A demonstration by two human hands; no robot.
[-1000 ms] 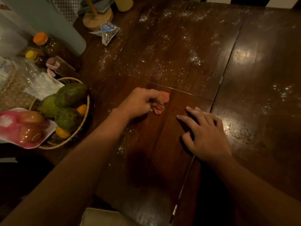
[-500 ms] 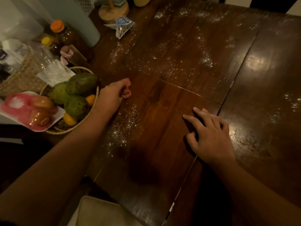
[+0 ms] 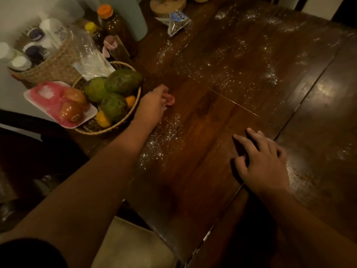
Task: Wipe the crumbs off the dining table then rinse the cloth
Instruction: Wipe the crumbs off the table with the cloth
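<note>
Gripping the cloth (image 3: 170,100), the left hand (image 3: 152,107) has swept left to the basket (image 3: 114,129); right hand (image 3: 265,163) stays spread.

Just right of the fruit basket (image 3: 119,64), my left hand (image 3: 154,105) is smeared with blur and covers nearly all of the cloth (image 3: 171,100). Only a pink fold peeks past my fingers, so I cannot tell how it is bunched. Beyond the basket, the wooden stand (image 3: 168,4) is cut off by the top edge, and the print on the small packet (image 3: 176,21) is too small to read. The foam tray (image 3: 92,113) hides the basket's left rim.
</note>
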